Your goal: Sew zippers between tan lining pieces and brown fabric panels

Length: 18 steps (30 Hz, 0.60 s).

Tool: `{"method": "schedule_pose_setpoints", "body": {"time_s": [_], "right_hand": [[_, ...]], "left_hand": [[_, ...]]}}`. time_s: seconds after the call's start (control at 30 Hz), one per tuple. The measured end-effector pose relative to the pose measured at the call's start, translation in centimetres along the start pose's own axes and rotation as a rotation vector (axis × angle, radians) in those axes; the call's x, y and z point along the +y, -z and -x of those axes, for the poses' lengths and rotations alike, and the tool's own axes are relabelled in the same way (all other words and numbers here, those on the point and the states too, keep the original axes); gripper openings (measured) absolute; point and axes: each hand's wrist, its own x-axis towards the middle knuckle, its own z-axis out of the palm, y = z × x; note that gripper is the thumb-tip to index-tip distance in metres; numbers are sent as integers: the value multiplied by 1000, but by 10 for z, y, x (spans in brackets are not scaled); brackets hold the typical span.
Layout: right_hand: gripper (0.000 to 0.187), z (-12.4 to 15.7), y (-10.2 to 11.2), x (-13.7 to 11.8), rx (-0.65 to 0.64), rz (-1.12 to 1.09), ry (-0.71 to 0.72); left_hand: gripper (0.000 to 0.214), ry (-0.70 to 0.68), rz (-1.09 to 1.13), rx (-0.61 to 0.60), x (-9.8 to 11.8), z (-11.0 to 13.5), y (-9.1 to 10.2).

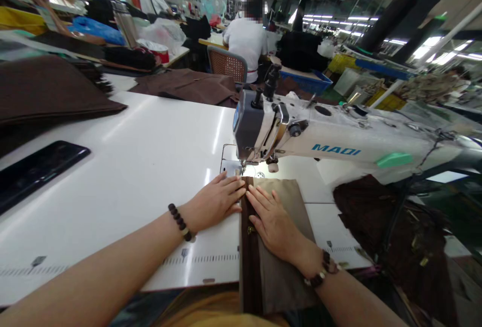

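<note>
A tan piece of fabric [284, 277] with a dark brown zipper [249, 261] along its left side lies under the sewing machine [263, 126] and hangs over the table's front edge. My left hand [216, 199] rests flat at the zipper's left edge, fingertips close to the needle area. Across the zipper, my right hand [274, 224] lies flat on the fabric with its fingers stretched out. A small brass-coloured zipper pull [251, 230] shows beside my right thumb. The machine's head hides part of the stitching spot.
A phone [41, 171] lies on the white table [150, 151] at left. Brown fabric stacks [48, 88] stand behind it, more brown fabric [199, 86] at the back. Dark brown pieces [391, 226] hang at right. A person in white [246, 40] sits ahead.
</note>
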Motion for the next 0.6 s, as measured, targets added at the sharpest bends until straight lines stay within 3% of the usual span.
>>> {"method": "schedule_pose_setpoints", "body": {"time_s": [0.3, 0.6], "right_hand": [[49, -21, 3, 14, -31, -1, 0], [49, -26, 6, 17, -38, -16, 13]], "left_hand": [[40, 154, -44, -67, -3, -7, 1], [41, 178, -54, -95, -4, -9, 1]]}}
